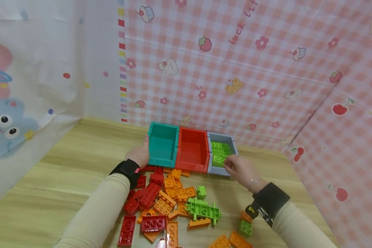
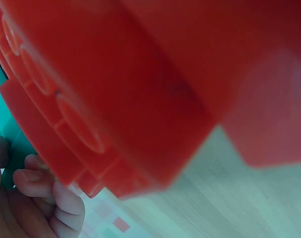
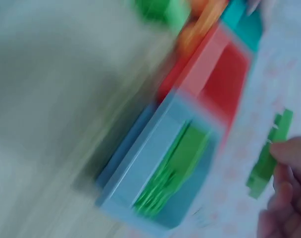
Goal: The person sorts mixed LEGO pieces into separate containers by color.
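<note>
My left hand (image 1: 139, 154) is at the left wall of the teal bin (image 1: 162, 148); in the left wrist view, thumb and curled fingers (image 2: 36, 183) grip its edge. My right hand (image 1: 241, 170) is over the front right of the grey-blue bin (image 1: 218, 170). Between its thumb and fingers it pinches a long green toy brick (image 3: 272, 153), plain in the right wrist view but mostly hidden in the head view. Several green bricks (image 1: 218, 151) lie inside the grey-blue bin. A red bin (image 1: 193, 150) stands between the other two.
Red bricks (image 1: 150, 194) and orange bricks (image 1: 162, 206) are heaped before the bins. A green wheel-base piece (image 1: 204, 209) and a small green brick (image 1: 201, 192) lie right of them. Another green brick (image 1: 246, 228) lies near the right forearm. A checked cloth (image 1: 220, 79) hangs behind.
</note>
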Available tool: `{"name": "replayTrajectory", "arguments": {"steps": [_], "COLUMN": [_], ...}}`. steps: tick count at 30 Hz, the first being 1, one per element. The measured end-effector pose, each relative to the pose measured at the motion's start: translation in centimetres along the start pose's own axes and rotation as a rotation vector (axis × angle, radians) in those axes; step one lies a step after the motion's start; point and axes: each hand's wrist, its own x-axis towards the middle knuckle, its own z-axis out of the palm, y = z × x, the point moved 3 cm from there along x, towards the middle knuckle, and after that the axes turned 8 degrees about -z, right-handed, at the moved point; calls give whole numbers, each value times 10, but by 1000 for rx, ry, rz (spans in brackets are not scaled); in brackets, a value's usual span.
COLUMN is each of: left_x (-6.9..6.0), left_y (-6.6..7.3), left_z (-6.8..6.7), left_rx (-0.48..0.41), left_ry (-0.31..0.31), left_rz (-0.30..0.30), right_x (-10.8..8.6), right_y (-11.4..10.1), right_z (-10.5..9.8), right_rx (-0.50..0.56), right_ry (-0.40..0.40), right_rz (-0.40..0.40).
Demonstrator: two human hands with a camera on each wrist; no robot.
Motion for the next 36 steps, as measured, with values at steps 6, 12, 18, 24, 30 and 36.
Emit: {"name": "replayTrajectory", "arguments": {"steps": [6,12,18,24,30,36], "left_x": [-7,-11,-14,-14,-6,3], "left_y": [3,11,19,20,10,-3], "left_z": [15,24,23,18,13,3], "left_rx": [-13,-13,-21,-29,-17,-1], "left_ry": [-16,-14,-23,-27,-20,8], "left_rz": [-15,0,9,10,7,10], "right_x": [28,42,41,32,15,-11], "right_y": [43,61,72,72,31,-29], "right_z": [15,31,39,38,33,47], "right_rx": [-215,-359,-368,-226,49,232], "right_ry": [4,-38,-48,-57,-57,-333], "right_rz": [152,184,201,172,-23,-287]}}
